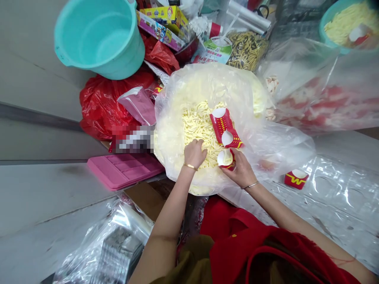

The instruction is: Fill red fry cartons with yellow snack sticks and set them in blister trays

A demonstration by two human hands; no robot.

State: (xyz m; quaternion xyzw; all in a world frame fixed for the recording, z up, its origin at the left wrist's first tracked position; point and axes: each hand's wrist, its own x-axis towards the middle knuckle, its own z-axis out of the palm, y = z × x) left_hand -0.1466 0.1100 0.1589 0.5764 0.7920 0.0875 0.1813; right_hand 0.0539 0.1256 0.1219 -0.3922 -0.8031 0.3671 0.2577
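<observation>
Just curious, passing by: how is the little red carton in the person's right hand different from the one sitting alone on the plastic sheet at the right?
The held carton is gripped by the right hand over the bag of fries; the lone carton rests untouched on the plastic sheet. The held carton tilts and shows its pale inside; the lone carton shows its red front with a yellow mark. Both are small and red and white.

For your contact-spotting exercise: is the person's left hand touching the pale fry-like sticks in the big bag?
Touching. The head view shows the left hand pressed down into the pale sticks, fingers resting on them.
</observation>
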